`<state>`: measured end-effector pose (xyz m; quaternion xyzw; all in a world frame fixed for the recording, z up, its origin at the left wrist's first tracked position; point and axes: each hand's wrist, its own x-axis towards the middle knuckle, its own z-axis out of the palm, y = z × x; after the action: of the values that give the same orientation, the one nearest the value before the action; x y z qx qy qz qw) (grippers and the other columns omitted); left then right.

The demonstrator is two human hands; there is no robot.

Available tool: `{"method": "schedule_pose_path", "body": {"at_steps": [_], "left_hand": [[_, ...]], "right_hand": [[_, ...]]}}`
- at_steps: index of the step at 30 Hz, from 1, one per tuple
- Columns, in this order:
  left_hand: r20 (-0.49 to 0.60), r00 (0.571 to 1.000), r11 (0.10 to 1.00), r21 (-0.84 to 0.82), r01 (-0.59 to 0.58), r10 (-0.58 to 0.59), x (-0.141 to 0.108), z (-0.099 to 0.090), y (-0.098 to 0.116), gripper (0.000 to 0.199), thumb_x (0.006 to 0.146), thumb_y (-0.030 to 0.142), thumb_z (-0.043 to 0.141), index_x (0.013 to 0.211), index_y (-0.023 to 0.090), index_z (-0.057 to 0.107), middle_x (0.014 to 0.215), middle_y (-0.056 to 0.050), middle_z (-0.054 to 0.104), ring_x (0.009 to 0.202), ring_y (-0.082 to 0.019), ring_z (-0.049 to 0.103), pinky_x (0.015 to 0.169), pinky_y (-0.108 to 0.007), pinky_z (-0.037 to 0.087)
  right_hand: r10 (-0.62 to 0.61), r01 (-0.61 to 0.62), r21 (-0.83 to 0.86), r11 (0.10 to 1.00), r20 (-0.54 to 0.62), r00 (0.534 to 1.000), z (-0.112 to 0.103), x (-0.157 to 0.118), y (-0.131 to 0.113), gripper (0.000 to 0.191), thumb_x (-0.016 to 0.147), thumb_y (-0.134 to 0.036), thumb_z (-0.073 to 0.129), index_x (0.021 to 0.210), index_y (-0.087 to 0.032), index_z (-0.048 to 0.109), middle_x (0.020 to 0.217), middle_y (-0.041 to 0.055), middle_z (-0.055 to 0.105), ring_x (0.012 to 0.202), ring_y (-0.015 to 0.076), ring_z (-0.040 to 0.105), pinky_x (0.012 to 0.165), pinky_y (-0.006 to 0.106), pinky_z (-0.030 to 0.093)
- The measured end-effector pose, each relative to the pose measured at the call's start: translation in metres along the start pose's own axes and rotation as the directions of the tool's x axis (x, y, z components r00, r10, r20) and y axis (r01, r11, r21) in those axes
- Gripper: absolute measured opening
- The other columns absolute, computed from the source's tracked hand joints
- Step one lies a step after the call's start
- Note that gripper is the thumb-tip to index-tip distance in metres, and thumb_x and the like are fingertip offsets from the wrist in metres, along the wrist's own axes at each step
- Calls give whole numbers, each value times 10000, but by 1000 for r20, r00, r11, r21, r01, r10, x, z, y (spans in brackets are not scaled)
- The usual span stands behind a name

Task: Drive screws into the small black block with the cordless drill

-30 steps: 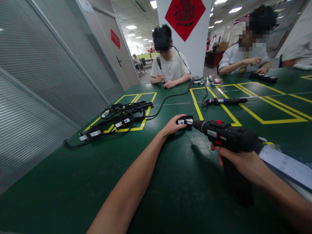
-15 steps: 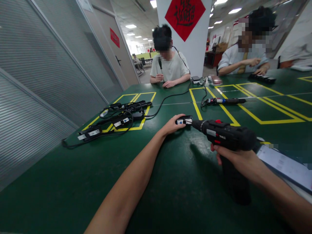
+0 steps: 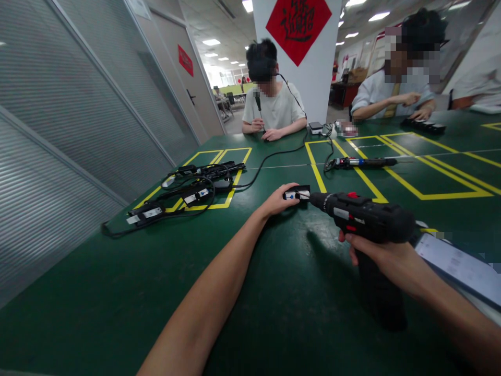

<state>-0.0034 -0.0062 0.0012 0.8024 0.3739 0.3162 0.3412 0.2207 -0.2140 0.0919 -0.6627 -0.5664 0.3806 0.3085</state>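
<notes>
My left hand (image 3: 278,200) grips a small black block (image 3: 302,189) with a white label on its near side, holding it against the green table (image 3: 250,292). In my right hand (image 3: 368,249) is a black cordless drill (image 3: 364,215) with red accents, my fingers wrapped round its handle. The drill's chuck points left and its tip comes right up to the block's right end. Whether the bit touches the block, I cannot make out.
Black power strips and cables (image 3: 195,188) lie piled on the left. Beyond the drill rests a black rod-like tool (image 3: 366,163) with a cord. A phone or tablet (image 3: 457,266) lies at the right. Two co-workers (image 3: 274,104) sit across the table. Yellow tape (image 3: 316,169) marks rectangles.
The whole view has shifted very slightly. My hands, the drill and the block keep nearly the same places relative to each other.
</notes>
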Motion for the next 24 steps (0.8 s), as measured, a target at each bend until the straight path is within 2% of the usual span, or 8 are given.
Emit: {"method": "schedule_pose_path", "body": {"at_steps": [8, 13, 17, 24], "left_hand": [[-5, 1000, 1000, 8, 10, -10, 1, 0, -2, 594, 733, 334, 639, 1294, 198, 495, 1276, -78, 533, 1107, -213, 534, 990, -352, 404], [2, 1000, 1000, -8, -14, 14, 1, 0, -4, 603, 732, 349, 648, 1292, 185, 498, 1255, -84, 547, 1078, -212, 543, 969, -343, 416], [-2, 1000, 1000, 2, -6, 6, 1, 0, -3, 601, 728, 344, 647, 1291, 192, 502, 1256, -81, 549, 1073, -210, 545, 961, -342, 420], [-21, 1000, 1000, 17, 19, -18, 0, 0, -2, 602, 722, 344, 655, 1288, 198, 510, 1246, -82, 558, 1055, -211, 556, 946, -347, 431]], "right_hand": [[-74, 74, 2, 997, -43, 996, 2, 0, 0, 331, 795, -443, 549, 562, -226, 640, 503, 7, 600, 468, 151, 492, 463, 292, 333], [-30, 30, -10, 999, 33, 999, -2, 3, 6, 319, 821, -460, 524, 690, -211, 674, 633, 26, 657, 557, 174, 544, 522, 306, 386], [-39, 40, -8, 999, 82, 996, -3, 5, 9, 334, 842, -462, 508, 679, -214, 660, 706, 37, 668, 684, 202, 582, 607, 326, 411], [-13, 14, -6, 1000, 68, 998, -4, 1, 3, 271, 839, -430, 524, 737, -218, 659, 633, 5, 636, 576, 161, 514, 540, 304, 349]]}}
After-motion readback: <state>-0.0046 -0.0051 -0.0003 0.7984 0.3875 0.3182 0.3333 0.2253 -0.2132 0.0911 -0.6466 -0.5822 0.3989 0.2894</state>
